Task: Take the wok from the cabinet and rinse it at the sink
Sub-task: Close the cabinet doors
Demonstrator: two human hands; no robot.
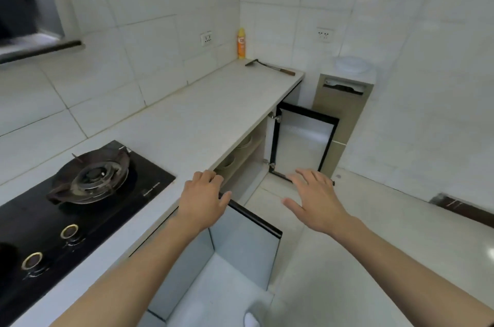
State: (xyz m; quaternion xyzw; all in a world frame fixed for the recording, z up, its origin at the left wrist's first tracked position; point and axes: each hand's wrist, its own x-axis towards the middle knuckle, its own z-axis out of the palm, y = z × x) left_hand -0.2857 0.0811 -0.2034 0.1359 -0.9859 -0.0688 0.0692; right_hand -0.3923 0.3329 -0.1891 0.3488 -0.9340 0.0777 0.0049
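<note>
left hand (204, 193) fingers relaxed, resting at white countertop edge (187, 193) | right hand (314, 198) splayed, empty | wok unseen | open black-framed glass-door cabinet (240, 166) ahead-below, nearer left hand

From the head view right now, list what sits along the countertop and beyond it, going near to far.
Stove knobs → gas burner → left hand at the counter edge → spatula → orange spray can in the corner.
</note>
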